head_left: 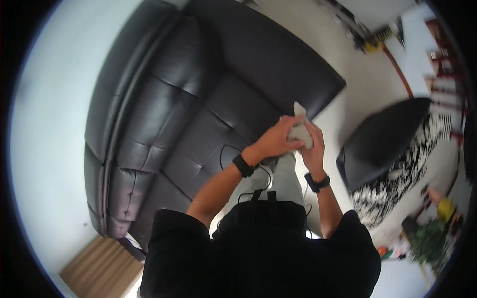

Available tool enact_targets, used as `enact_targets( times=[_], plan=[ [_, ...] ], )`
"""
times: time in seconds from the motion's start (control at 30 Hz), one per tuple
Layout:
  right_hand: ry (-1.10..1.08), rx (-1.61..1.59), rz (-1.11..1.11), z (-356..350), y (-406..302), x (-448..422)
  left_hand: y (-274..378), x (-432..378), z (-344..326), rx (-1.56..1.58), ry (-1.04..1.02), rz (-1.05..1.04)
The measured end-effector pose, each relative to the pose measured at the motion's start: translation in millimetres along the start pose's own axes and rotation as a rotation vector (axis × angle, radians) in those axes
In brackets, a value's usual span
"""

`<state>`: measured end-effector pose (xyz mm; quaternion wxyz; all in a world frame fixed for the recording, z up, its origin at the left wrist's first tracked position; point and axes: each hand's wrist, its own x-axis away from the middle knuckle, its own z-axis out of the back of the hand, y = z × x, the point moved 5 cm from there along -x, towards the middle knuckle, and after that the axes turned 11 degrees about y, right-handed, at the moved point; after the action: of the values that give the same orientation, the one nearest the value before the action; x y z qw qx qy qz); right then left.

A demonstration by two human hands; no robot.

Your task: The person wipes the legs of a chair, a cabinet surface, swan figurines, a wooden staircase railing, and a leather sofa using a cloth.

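Observation:
A crumpled light grey-beige cloth (300, 135) is bunched up in front of me, one pointed end sticking out beyond my fingers. My left hand (274, 139) grips it from the left, thumb and fingers curled round its side. From the right, my right hand (315, 143) presses on the same cloth. Both wrists wear black bands. Just left of my hands lies the seat of a dark leather sofa (223, 119), with button tufts and seams. My hands hide part of the cloth's underside.
Black cables (222, 156) hang about my waist and legs. The sofa's backrest (130, 111) runs along a pale wall (56, 104). At right stand a dark leather piece (384, 138) and a black-and-white patterned textile (395, 182). Another person's yellow clothing (445, 209) shows near a green plant (428, 238).

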<state>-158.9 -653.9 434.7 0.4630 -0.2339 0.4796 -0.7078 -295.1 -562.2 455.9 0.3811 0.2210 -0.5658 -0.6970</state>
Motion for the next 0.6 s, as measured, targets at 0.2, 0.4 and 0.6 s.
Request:
enact_targets(
  times=[0.2,0.4,0.6],
  plan=[
    [-0.201,-0.065,0.273,-107,-128,-80,48,13,179,-0.24,0.278,0.002],
    [-0.316,-0.194,0.843,-317,-306,-116,37,100,409,-0.55,0.86,-0.191],
    [-0.258,-0.289,1.189,-589,-415,-79,-66,201,614,-0.717,1.283,-0.177]
  ],
)
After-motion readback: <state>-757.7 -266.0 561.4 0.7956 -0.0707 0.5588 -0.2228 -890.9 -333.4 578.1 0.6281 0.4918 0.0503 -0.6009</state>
